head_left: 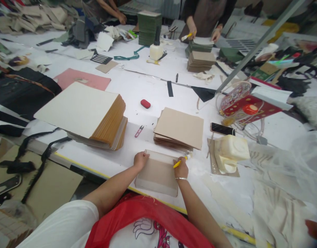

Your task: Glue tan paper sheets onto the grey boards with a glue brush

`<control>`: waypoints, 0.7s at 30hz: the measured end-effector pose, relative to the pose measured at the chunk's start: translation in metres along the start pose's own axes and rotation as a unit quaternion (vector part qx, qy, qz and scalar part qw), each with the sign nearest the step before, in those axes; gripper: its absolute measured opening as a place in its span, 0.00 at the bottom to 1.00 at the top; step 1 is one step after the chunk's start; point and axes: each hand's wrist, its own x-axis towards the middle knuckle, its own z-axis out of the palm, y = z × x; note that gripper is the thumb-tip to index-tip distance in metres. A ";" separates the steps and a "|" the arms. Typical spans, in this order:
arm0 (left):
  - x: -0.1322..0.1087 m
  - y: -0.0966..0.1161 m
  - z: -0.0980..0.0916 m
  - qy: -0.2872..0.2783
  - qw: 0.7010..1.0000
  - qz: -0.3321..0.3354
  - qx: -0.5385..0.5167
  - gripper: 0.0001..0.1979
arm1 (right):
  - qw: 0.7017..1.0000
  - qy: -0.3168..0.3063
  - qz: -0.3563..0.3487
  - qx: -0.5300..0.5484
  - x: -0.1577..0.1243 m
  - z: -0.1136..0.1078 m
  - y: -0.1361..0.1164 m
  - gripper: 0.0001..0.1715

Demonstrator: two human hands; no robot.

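A beige rectangular panel point(156, 175) with paler, translucent-looking strips along its edges lies at the table's front edge, close to my body. My left hand point(141, 161) is closed on its far left corner, thumb on top. At the far right corner, my right hand point(182, 168) grips a yellow-handled brush point(178, 164) while also touching the panel's edge. The brush's pale bristles point away to the right. Just beyond the panel sits a stack of beige boards point(179, 125). A glue-smeared white plastic container point(230, 151) rests on a piece of board to the right.
Left of my hands stands a tall stack of large boards point(78, 106). Small pink thread snips point(139, 131), a red oval case point(145, 103) and a phone point(222, 129) lie around. A slanted metal pole point(256, 46) rises at right. Across the table, two people work with their hands.
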 end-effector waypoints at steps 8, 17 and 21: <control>0.001 0.002 -0.003 -0.020 1.000 -0.001 0.019 0.14 | 1.000 -0.015 0.012 -0.023 0.001 -0.001 -0.003 0.16; -0.048 0.014 -0.072 0.042 0.979 0.185 0.071 0.11 | 0.998 0.052 -0.008 -0.023 -0.015 -0.031 0.009 0.23; -0.086 0.002 -0.170 0.222 0.894 0.379 0.091 0.11 | 0.993 0.067 -0.079 0.051 -0.041 -0.047 0.017 0.25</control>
